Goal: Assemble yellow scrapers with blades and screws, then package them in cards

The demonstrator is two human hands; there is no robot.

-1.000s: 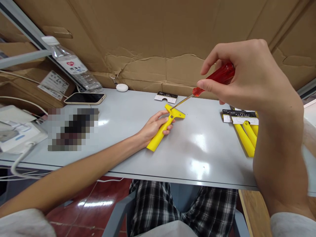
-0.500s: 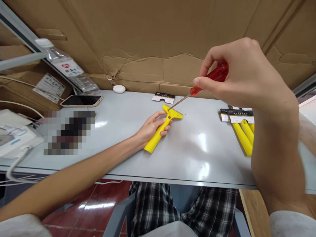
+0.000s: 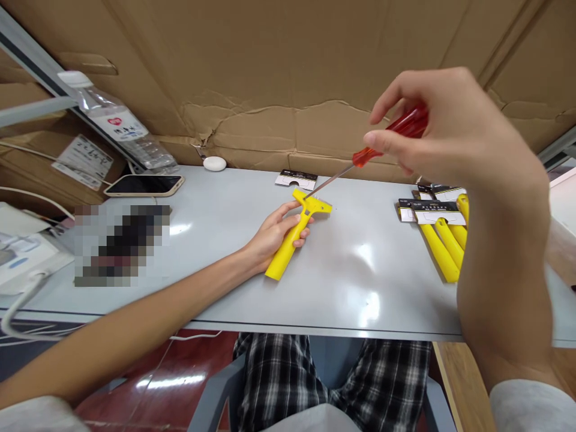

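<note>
My left hand is wrapped round the neck of a yellow scraper, whose wide head points away from me. In my right hand is a screwdriver with a clear red handle, held between thumb and fingers. Its thin metal shaft slants down to the left, and the tip meets a screw spot on the left part of the scraper's head. A black and white card lies just beyond the head. To the right, several more yellow scrapers lie with cards on them, partly hidden by my right forearm.
A smartphone, a white oval object and a leaning plastic bottle are at the back left of the grey table. Cardboard walls off the back. White cables run along the left.
My right hand has shifted slightly right, its fingers a little more spread on the screwdriver handle. The screwdriver tip stays on the scraper's head. The view has moved slightly.
</note>
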